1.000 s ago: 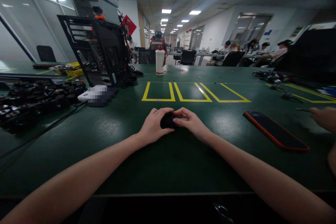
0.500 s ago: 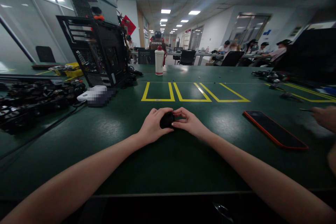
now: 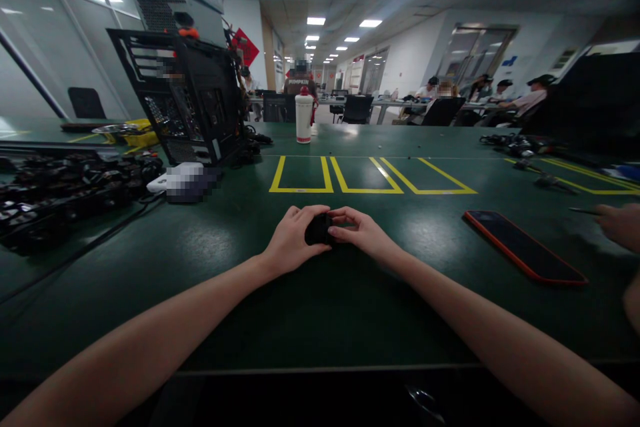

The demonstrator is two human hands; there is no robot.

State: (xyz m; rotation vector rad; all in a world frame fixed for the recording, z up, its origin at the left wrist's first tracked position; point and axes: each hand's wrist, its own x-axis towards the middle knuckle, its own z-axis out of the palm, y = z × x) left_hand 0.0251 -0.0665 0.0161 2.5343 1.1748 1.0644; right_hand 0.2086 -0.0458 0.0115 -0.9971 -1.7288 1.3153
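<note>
Between my hands, above the green tabletop [image 3: 240, 320], is a small dark black part [image 3: 317, 230]; its exact kind is too dark to make out. My left hand [image 3: 294, 237] curls around it from the left, fingers over the top and thumb below. From the other side my right hand [image 3: 361, 232] pinches its right edge with thumb and fingertips. The fingers cover much of the part's outline.
Yellow tape outlines [image 3: 367, 191] lie beyond my hands, with a white bottle [image 3: 303, 119] farther back. A phone in an orange case [image 3: 520, 247] and a co-worker's hand [image 3: 617, 223] are at right. An open computer case [image 3: 195, 93] and black parts [image 3: 60, 203] occupy the left.
My right thumb has shifted slightly up along the black part's right edge. My left hand keeps the same hold.
</note>
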